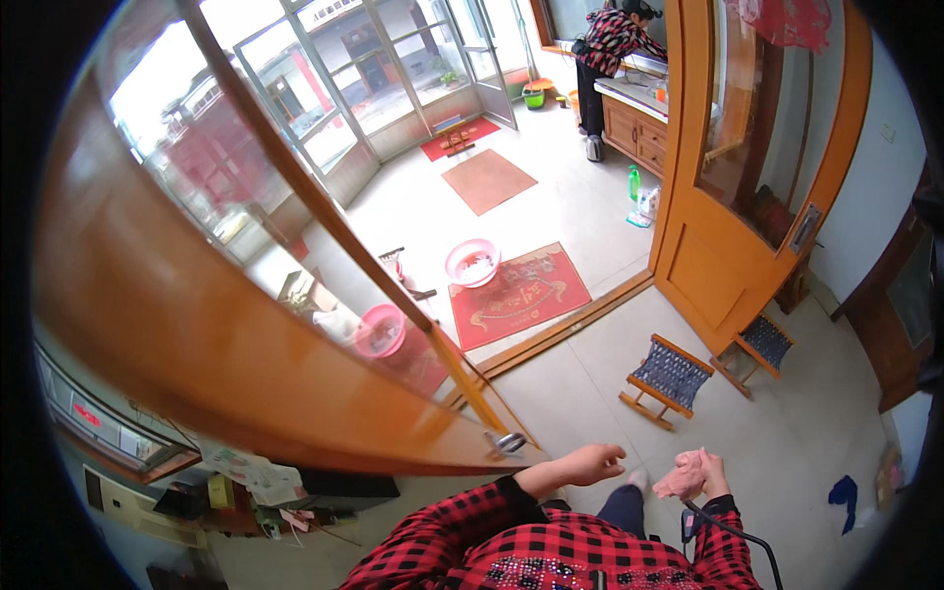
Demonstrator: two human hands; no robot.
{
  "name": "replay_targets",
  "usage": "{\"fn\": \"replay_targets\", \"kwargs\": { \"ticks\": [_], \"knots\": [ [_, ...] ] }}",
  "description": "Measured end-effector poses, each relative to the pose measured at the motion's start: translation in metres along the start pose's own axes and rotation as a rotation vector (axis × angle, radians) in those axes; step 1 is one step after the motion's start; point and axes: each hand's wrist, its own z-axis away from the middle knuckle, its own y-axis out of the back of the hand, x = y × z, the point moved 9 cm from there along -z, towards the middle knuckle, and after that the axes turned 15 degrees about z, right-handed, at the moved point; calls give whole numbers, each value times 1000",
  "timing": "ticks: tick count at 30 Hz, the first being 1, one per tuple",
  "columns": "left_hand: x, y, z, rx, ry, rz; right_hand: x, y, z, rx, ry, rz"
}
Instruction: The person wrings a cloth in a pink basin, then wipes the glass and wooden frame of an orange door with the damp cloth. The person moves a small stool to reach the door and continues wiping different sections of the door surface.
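Observation:
My right hand [712, 472] is closed around a crumpled pink cloth [682, 476] in front of my body. To its left, my left hand [594, 464] is empty, its fingers curled but apart. Just left of that hand is the metal handle [509, 442] of a wooden door [354, 420] with a glass pane; a gap shows between the hand and the handle. A black cable [745, 535] passes by my right wrist. Beyond the doorway, a pink plastic basin [473, 263] holding water and pale cloth stands on the corner of a red mat [516, 295].
A wooden threshold track [568, 324] crosses the floor ahead. Two folding stools [671, 376] stand beside the open right door [726, 273]. In the far room a person [612, 44] leans over a cabinet [634, 125]. A dark blue cloth [843, 501] lies on the floor at right.

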Motion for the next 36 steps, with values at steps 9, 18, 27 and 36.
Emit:
{"fn": "replay_targets", "kwargs": {
  "ticks": [9, 18, 27, 36],
  "knots": [
    [-8, 81, -56, 429, 206, 119, 7, 107, -85, -224, -189, 214],
    [-32, 144, -42, 738, 391, 243, -65, 72, -280, -232, -196, 360],
    [-96, 199, -101, 766, 389, 600, -287, -197, -230, -672, -227, 28],
    [-171, 245, -116, 1096, 134, 1233, -270, -399, -195, -1307, -267, 43]
  ]
}}
